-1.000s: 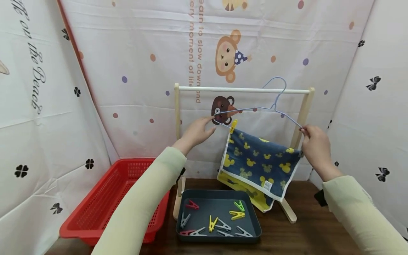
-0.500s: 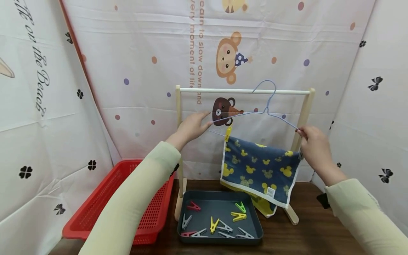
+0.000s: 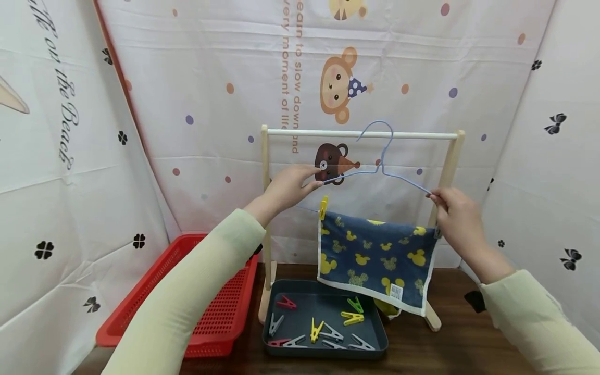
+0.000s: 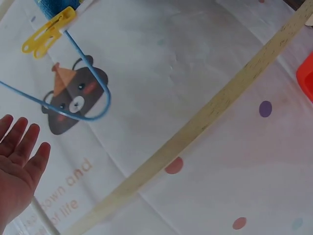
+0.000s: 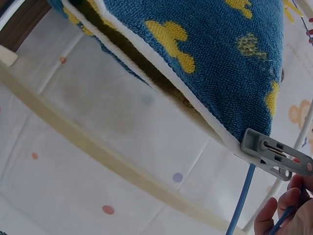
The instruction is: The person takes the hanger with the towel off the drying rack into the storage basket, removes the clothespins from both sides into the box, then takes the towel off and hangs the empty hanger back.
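Observation:
My right hand [image 3: 459, 219] grips the right arm of a blue wire hanger [image 3: 405, 180]. A blue towel with yellow mouse-head shapes [image 3: 375, 255] hangs folded over the hanger's lower bar. At its left corner is a yellow clothespin [image 3: 323, 208]; a grey clothespin [image 5: 274, 152] clips the other corner, close to my right fingers in the right wrist view. My left hand [image 3: 288, 190] is beside the hanger's left end, and in the left wrist view its fingers are spread and apart from the wire. The hanger's hook [image 3: 379, 125] is at the height of the rack's white rod [image 3: 309, 133].
A wooden rack with a left post [image 3: 265, 177] and right post [image 3: 452, 159] stands on the brown table [image 3: 459, 312]. In front is a dark tray [image 3: 269, 346] holding several clothespins [image 3: 316, 329]. A red basket [image 3: 206, 349] lies at the left, partly behind my sleeve.
The hanger and towel have moved left and slightly down, with my right hand following. The hanger has turned to face me more squarely. My left hand stays near its left end.

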### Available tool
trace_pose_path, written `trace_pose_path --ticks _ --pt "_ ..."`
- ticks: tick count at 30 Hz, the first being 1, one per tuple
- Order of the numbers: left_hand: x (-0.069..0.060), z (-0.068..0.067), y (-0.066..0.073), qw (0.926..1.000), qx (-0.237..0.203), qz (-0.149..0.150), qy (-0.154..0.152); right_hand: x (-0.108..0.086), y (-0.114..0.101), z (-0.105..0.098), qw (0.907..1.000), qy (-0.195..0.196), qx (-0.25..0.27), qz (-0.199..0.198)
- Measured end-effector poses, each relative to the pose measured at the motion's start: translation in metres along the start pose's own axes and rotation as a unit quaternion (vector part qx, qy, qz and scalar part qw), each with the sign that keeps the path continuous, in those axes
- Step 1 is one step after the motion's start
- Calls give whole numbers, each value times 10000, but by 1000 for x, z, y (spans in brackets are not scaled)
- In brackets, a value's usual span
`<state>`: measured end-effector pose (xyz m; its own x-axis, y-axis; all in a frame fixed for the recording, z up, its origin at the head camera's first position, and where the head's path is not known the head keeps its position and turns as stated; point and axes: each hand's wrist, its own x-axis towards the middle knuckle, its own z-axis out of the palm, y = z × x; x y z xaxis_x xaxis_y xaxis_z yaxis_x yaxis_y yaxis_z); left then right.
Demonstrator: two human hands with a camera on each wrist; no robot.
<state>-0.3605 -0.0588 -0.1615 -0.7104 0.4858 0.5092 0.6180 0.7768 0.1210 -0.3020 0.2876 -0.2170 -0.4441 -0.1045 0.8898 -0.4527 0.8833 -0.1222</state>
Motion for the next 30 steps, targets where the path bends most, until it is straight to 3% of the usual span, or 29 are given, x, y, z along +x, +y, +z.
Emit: trace_pose_path --ticks 4,10,14,24,30 --pt "-3 3 4 10000 -89 11 31 -4 -5 -2 10000 22 -1 -43" --pt "-11 0 0 9992 -346 -149 -160 -6 -16 -5 9999 -18 136 -63" --pt "-21 -3 -3 9993 -363 -11 -116 -7 -23 -5 9998 -68 171 -47" --pt "-43 -14 -13 9975 -153 447 519 -3 -40 1 9991 -263 330 67" --pt "-54 -21 -19 9962 -221 475 696 -6 -50 2 9981 -439 433 17"
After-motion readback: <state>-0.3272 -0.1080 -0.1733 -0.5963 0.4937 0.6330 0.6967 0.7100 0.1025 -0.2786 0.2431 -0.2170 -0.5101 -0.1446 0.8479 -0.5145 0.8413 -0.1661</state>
